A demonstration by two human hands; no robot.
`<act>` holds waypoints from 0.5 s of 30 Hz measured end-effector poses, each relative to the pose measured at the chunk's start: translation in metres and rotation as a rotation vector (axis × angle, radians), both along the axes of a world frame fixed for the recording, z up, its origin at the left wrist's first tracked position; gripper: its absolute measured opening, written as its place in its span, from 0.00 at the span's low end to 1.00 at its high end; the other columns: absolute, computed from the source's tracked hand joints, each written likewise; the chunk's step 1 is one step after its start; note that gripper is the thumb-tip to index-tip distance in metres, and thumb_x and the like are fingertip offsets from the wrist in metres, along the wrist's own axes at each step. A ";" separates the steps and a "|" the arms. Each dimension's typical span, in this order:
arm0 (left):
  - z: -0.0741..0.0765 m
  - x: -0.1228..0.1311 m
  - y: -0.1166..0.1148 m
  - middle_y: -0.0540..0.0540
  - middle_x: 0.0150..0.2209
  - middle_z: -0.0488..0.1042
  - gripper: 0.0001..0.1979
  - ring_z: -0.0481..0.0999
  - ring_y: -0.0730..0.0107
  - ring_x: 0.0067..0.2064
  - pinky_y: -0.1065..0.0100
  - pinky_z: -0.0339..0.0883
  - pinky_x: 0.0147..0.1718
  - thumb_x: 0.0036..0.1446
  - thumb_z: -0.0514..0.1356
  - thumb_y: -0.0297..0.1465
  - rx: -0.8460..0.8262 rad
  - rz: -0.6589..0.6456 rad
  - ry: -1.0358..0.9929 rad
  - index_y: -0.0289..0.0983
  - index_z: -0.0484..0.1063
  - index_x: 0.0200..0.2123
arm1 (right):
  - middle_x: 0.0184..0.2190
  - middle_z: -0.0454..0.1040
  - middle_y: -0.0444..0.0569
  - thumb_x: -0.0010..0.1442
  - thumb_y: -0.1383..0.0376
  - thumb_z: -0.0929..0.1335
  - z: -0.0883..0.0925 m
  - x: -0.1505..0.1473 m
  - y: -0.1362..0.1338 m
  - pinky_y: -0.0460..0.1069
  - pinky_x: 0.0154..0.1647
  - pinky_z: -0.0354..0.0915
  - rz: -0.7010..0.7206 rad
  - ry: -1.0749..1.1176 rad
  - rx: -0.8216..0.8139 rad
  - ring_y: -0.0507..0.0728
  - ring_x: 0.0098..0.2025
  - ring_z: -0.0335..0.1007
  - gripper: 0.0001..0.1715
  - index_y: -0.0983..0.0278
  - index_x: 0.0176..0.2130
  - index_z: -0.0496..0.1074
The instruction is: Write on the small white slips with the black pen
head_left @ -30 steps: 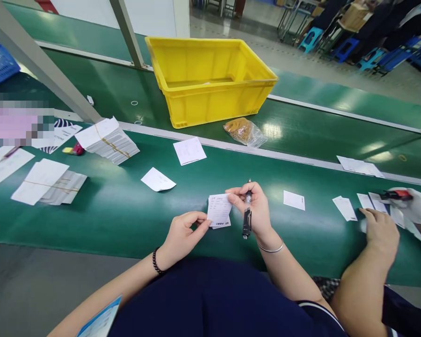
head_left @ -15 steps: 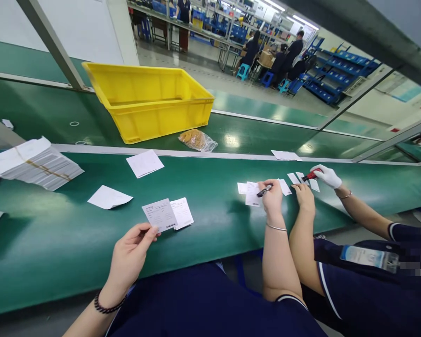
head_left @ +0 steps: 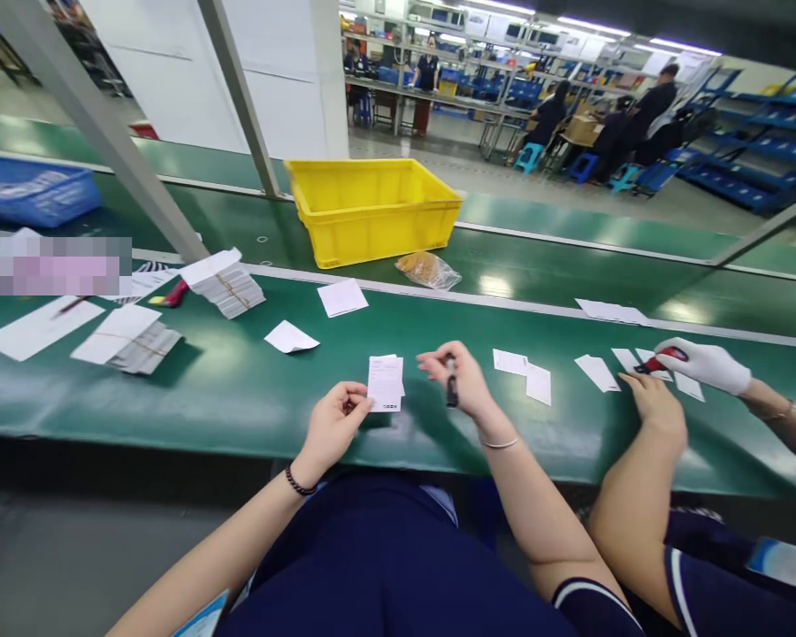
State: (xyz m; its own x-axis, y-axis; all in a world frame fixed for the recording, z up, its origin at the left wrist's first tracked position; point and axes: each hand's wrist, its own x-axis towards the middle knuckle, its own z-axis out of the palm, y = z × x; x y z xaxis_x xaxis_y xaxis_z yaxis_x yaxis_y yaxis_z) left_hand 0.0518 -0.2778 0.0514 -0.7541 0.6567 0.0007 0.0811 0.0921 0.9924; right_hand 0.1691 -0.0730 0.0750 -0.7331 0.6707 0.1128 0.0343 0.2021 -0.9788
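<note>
A printed white card [head_left: 385, 382] is pinched at its lower left corner by my left hand [head_left: 335, 425]. Part of another white slip shows behind its right edge. To the right of it, my right hand [head_left: 463, 382] is above the green table with a black pen [head_left: 451, 385] held in it, the fingertips pointing toward the card. Further right lie two overlapping printed cards [head_left: 510, 361], apart from both hands.
Banded card stacks [head_left: 232, 287] and a box cutter [head_left: 172, 294] lie left. A yellow bin [head_left: 378, 230] and a bag of rubber bands [head_left: 428, 268] stand behind. At right, a co-worker's gloved hand [head_left: 709, 364] holds a red tool [head_left: 663, 358] over slips.
My right hand has left the cards on the right and moved toward my left hand, pen still held. The view has turned left, bringing more card stacks into sight.
</note>
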 end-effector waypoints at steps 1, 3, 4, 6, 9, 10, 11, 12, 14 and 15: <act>0.000 0.001 0.001 0.51 0.24 0.73 0.21 0.74 0.70 0.28 0.70 0.70 0.30 0.49 0.65 0.47 0.008 -0.010 0.020 0.36 0.71 0.36 | 0.33 0.78 0.46 0.48 0.54 0.74 0.002 -0.014 -0.011 0.49 0.33 0.68 0.084 0.013 -0.036 0.53 0.30 0.73 0.20 0.60 0.32 0.63; -0.002 -0.002 0.001 0.50 0.26 0.74 0.18 0.75 0.70 0.29 0.69 0.70 0.30 0.53 0.63 0.45 0.031 -0.005 0.092 0.36 0.71 0.38 | 0.29 0.76 0.42 0.45 0.55 0.75 0.007 -0.034 -0.017 0.47 0.28 0.66 0.112 0.057 -0.073 0.50 0.26 0.68 0.22 0.60 0.31 0.62; -0.002 -0.005 0.000 0.49 0.29 0.75 0.17 0.76 0.70 0.30 0.69 0.71 0.32 0.56 0.62 0.44 0.037 0.015 0.163 0.36 0.72 0.39 | 0.28 0.74 0.41 0.45 0.56 0.75 0.009 -0.040 -0.013 0.46 0.27 0.64 0.075 0.080 -0.073 0.49 0.24 0.65 0.21 0.60 0.30 0.61; -0.004 -0.015 -0.006 0.47 0.34 0.76 0.12 0.76 0.70 0.34 0.68 0.71 0.35 0.60 0.59 0.40 0.026 0.075 0.394 0.36 0.73 0.39 | 0.26 0.73 0.40 0.45 0.56 0.74 0.009 -0.045 0.002 0.45 0.25 0.61 -0.014 0.102 -0.062 0.48 0.23 0.62 0.21 0.60 0.30 0.60; -0.007 -0.030 -0.017 0.46 0.36 0.76 0.08 0.75 0.69 0.38 0.66 0.71 0.39 0.64 0.58 0.34 -0.018 0.064 0.818 0.38 0.75 0.35 | 0.25 0.73 0.40 0.45 0.56 0.73 0.001 -0.047 0.021 0.45 0.25 0.60 -0.046 0.033 -0.067 0.49 0.23 0.61 0.20 0.60 0.30 0.60; -0.009 -0.034 -0.019 0.46 0.35 0.76 0.08 0.75 0.69 0.38 0.66 0.71 0.39 0.64 0.57 0.32 -0.021 0.022 0.928 0.38 0.75 0.35 | 0.25 0.73 0.40 0.45 0.56 0.73 -0.004 -0.048 0.022 0.45 0.26 0.61 -0.035 -0.007 -0.066 0.49 0.23 0.62 0.20 0.60 0.30 0.61; -0.011 -0.036 -0.020 0.46 0.36 0.76 0.07 0.75 0.69 0.38 0.66 0.71 0.39 0.65 0.57 0.31 -0.015 -0.029 1.013 0.38 0.75 0.36 | 0.26 0.74 0.41 0.45 0.57 0.73 -0.009 -0.048 0.021 0.46 0.27 0.62 -0.024 -0.049 -0.057 0.50 0.24 0.63 0.19 0.60 0.30 0.61; -0.013 -0.036 -0.019 0.45 0.36 0.76 0.06 0.75 0.69 0.38 0.66 0.72 0.38 0.64 0.58 0.30 -0.001 -0.080 1.076 0.38 0.75 0.37 | 0.27 0.75 0.42 0.45 0.57 0.73 -0.014 -0.049 0.018 0.47 0.28 0.62 -0.015 -0.089 -0.044 0.50 0.25 0.65 0.19 0.60 0.30 0.61; -0.016 -0.036 -0.015 0.45 0.37 0.75 0.04 0.75 0.68 0.38 0.65 0.73 0.39 0.64 0.59 0.29 0.039 -0.148 1.154 0.37 0.74 0.40 | 0.29 0.77 0.43 0.46 0.57 0.72 -0.022 -0.052 0.009 0.48 0.31 0.64 0.000 -0.159 -0.011 0.52 0.27 0.67 0.17 0.60 0.31 0.62; -0.018 -0.035 -0.012 0.44 0.38 0.75 0.04 0.75 0.67 0.39 0.64 0.73 0.39 0.63 0.59 0.29 0.058 -0.167 1.178 0.37 0.73 0.41 | 0.30 0.77 0.44 0.47 0.58 0.72 -0.025 -0.053 0.005 0.49 0.32 0.65 0.002 -0.189 0.007 0.52 0.28 0.68 0.17 0.60 0.31 0.62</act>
State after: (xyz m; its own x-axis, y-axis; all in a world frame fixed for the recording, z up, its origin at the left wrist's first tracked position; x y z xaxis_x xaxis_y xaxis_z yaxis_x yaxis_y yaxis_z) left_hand 0.0166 -0.2898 0.0333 -0.1743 0.7231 0.6684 0.9523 -0.0490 0.3013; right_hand 0.1160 -0.0679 0.0499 -0.7434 0.6685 -0.0220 0.2167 0.2097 -0.9534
